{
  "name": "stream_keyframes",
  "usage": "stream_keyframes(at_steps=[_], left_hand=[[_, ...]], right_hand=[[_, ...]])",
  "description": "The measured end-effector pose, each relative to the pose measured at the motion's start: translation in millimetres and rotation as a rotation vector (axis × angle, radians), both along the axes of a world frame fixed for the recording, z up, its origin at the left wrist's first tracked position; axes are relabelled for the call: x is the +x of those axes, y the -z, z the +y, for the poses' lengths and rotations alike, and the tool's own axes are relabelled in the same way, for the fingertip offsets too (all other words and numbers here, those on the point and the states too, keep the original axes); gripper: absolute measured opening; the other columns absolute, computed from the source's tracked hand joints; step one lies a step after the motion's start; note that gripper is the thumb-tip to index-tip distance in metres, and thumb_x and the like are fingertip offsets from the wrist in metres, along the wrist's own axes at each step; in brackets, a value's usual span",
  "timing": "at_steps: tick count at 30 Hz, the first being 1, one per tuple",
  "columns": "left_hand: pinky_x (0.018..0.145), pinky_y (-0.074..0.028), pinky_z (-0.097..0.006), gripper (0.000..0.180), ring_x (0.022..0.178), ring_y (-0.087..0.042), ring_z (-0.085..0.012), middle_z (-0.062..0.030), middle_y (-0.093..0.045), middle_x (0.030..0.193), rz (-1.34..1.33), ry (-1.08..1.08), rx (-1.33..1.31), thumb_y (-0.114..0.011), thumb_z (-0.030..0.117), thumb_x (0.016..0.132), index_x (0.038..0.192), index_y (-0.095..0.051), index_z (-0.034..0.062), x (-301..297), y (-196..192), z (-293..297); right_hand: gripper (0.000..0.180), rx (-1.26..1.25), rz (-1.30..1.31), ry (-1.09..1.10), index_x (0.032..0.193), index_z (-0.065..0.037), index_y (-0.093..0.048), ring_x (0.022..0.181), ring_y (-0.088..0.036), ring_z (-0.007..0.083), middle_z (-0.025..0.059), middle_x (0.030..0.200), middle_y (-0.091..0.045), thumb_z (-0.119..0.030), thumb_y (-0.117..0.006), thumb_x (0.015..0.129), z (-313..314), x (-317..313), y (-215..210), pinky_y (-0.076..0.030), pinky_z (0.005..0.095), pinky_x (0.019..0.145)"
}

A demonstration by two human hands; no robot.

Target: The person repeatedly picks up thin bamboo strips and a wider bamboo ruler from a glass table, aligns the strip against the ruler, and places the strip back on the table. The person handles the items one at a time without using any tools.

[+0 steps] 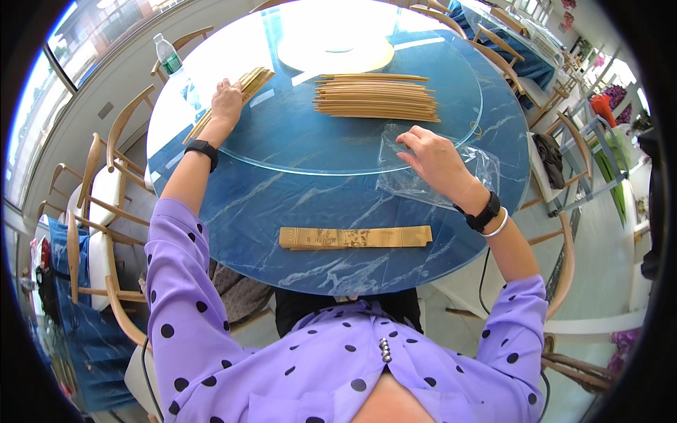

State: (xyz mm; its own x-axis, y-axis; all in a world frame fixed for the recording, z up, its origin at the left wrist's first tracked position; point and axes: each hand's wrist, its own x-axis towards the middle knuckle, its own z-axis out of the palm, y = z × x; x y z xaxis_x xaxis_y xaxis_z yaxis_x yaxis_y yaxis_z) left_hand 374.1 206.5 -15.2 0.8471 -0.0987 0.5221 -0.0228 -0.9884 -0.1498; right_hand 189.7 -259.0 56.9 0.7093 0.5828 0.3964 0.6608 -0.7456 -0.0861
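Note:
My left hand [226, 102] is closed over a bundle of long, flat gold card strips [257, 81] at the table's left side; the fingertips are partly hidden. My right hand [431, 156] hovers over a crumpled clear plastic bag [409, 185], fingers loosely curled and apart, with nothing visible in them. Beyond it, on the glass turntable [282, 144], lies a wide pile of thin gold strips [377, 99], stacked lengthwise. Close to my body, a small flat stack of gold card sleeves [355, 237] with dark printing rests on the blue table.
The round table has a blue marble-patterned top [240, 240]. A plastic bottle [168, 55] with a green label stands at the far left edge. Wooden chairs [127, 127] surround the table. A small yellowish loop [477, 128] lies near the turntable's right edge.

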Motion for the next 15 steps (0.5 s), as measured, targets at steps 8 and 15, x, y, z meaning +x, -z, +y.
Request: stream_keyframes(at_steps=[8,15], left_hand=[[0.098,-0.049,-0.045,0.047,0.115,-0.055,-0.034,-0.0187,-0.058,0.118,-0.005,0.087,-0.018,-0.06,0.031,0.099,0.133,-0.06,-0.0014,-22,-14,3],[0.102,-0.046,-0.045,0.051,0.115,-0.052,-0.033,-0.0177,-0.056,0.12,-0.017,0.309,-0.276,-0.064,0.029,0.099,0.137,-0.056,-0.0043,-139,-52,-46]], right_hand=[[0.022,-0.109,-0.078,0.053,0.099,-0.003,-0.067,0.101,-0.065,0.0317,0.0136,0.099,-0.062,-0.021,-0.074,0.088,12,83,14,-0.054,0.0418,0.088],[0.022,-0.136,-0.047,0.054,0.096,-0.002,-0.066,0.099,-0.064,0.0323,0.0129,0.099,-0.062,-0.018,-0.076,0.085,12,103,31,-0.054,0.0426,0.088]])
